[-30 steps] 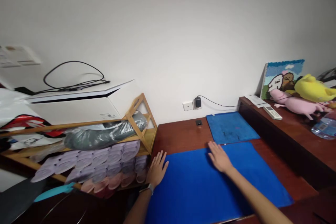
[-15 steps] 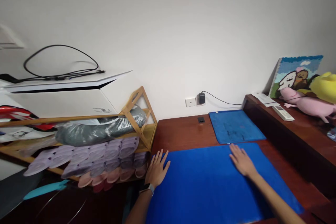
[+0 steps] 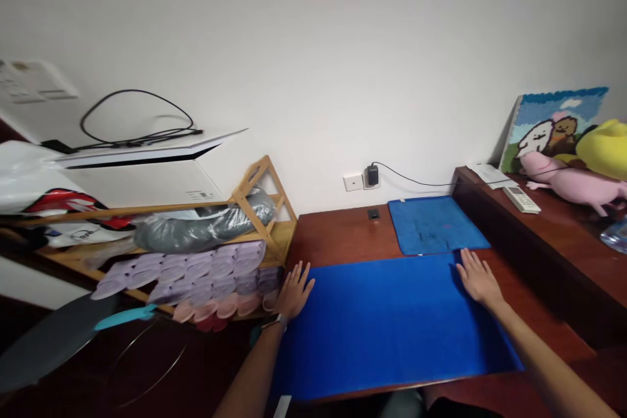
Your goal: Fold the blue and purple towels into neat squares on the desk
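Observation:
A bright blue cloth (image 3: 377, 320) lies spread flat over the brown wooden desk (image 3: 337, 235). My left hand (image 3: 294, 292) rests palm down on its far left corner, fingers spread, with a watch on the wrist. My right hand (image 3: 480, 279) lies flat at the far right corner, fingers stretched out, holding nothing. Just beyond the cloth is a smaller, darker blue cloth (image 3: 435, 225) with dark stains, close to my right fingertips.
Left stands a wooden rack (image 3: 267, 209) with purple slippers (image 3: 210, 268), a white box (image 3: 142, 183) and a black cable. A charger (image 3: 373, 175) is plugged into the wall. A raised ledge at right holds a remote control (image 3: 522, 200) and a pink plush toy (image 3: 573, 179).
My right hand has slid right along the cloth's far edge to the corner. My left hand stays at the left corner. The view has shifted, and the cloth's near edge now shows.

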